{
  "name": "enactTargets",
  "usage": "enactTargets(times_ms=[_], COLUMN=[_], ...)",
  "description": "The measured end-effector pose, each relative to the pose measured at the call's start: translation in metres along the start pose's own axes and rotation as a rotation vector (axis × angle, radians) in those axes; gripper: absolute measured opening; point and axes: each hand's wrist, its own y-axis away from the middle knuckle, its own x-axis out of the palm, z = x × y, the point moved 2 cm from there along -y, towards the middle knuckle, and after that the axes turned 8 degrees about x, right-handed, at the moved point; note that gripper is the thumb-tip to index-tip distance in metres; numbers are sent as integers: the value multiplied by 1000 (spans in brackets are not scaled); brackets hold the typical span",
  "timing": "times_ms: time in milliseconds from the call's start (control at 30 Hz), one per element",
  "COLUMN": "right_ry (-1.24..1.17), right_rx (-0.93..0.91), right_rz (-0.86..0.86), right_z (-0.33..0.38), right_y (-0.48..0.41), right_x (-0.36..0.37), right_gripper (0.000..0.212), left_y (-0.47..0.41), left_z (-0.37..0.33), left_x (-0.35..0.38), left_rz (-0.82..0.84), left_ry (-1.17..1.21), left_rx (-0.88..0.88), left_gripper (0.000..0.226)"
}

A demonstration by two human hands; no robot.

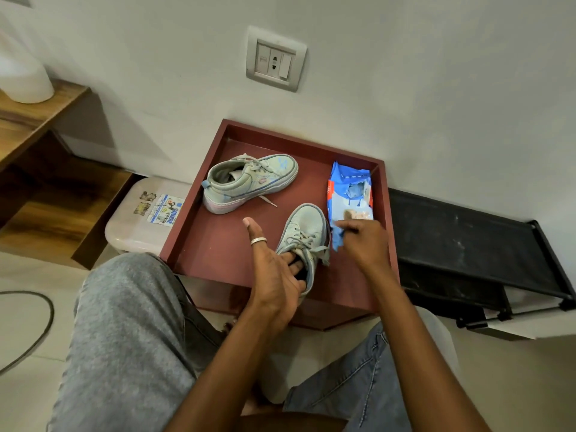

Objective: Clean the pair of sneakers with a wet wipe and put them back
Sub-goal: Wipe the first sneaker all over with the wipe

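Note:
Two pale mint sneakers sit on a dark red tray-topped stand (pixel 215 244). The far sneaker (pixel 249 182) lies at the back left with its toe toward the right. The near sneaker (pixel 307 232) points away from me. My left hand (pixel 274 275) has its fingers pushed inside the near sneaker's opening and its thumb raised. A blue wet wipe pack (pixel 349 198) lies at the tray's right side with its flap lifted. My right hand (pixel 364 241) pinches the pack's near end, fingers closed on the blue wrapper.
A black shoe rack shelf (pixel 467 244) runs along the wall on the right. A cream stool (pixel 137 222) with stickers stands left of the tray, beside a wooden shelf unit (pixel 40 126). My knees are below the tray, and a cable (pixel 37 332) lies on the floor at left.

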Motion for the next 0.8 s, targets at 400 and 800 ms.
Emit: enactTargets(times_ms=[400,800], right_ry=[-444,-324], right_rx=[161,138], right_rz=[49,-40], right_z=[-2,4], right_y=[114,114], right_x=[24,30], right_gripper=[25,20], left_y=[-5,-4], left_z=[1,-19], left_x=[-12,-73], left_rz=[77,515], left_ry=[-610,-1860], left_rx=[24,626], left_gripper=[88,71])
